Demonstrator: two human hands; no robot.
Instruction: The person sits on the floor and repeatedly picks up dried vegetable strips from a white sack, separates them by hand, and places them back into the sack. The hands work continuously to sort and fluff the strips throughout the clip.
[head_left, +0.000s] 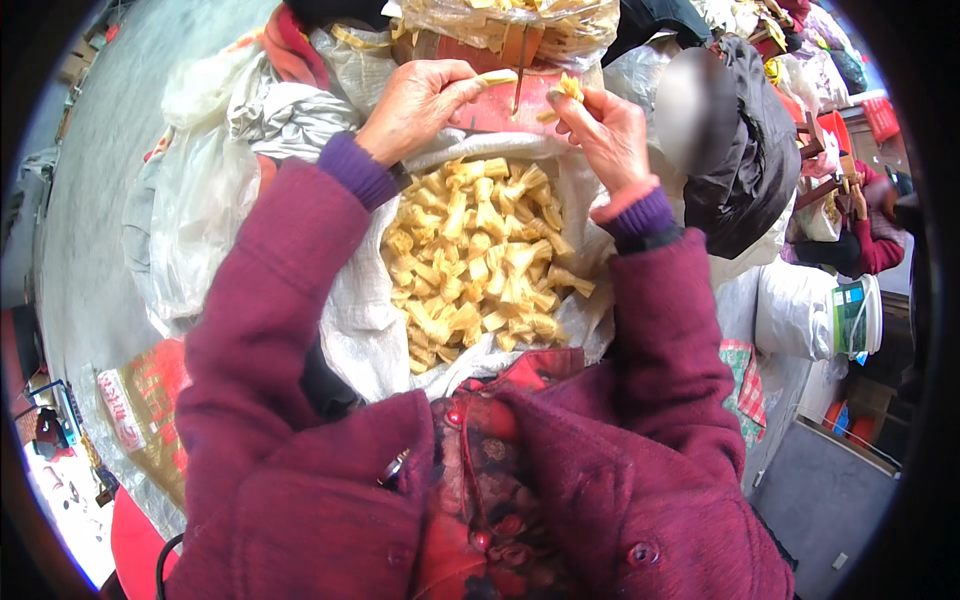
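Observation:
My left hand (424, 101) pinches a pale yellow folded strip (498, 77) between thumb and fingers. To its right, my right hand (606, 127) holds a small yellow knotted bundle (570, 88) by its fingertips. Between the two hands a thin upright metal spike (520, 71) stands on a red board (487, 112); neither hand visibly touches it. Nearer my body, a white woven sack (360, 300) lies open, filled with many similar yellow tied pieces (480, 255). What the strips are made of cannot be told.
Beyond the red board sits a clear plastic bag (450, 30) of yellow strips. Plastic bags (187, 225) stand at the left. A person in black (742, 150) is close at the right, with a white bucket (866, 315) below. Another person (877, 232) sits farther right.

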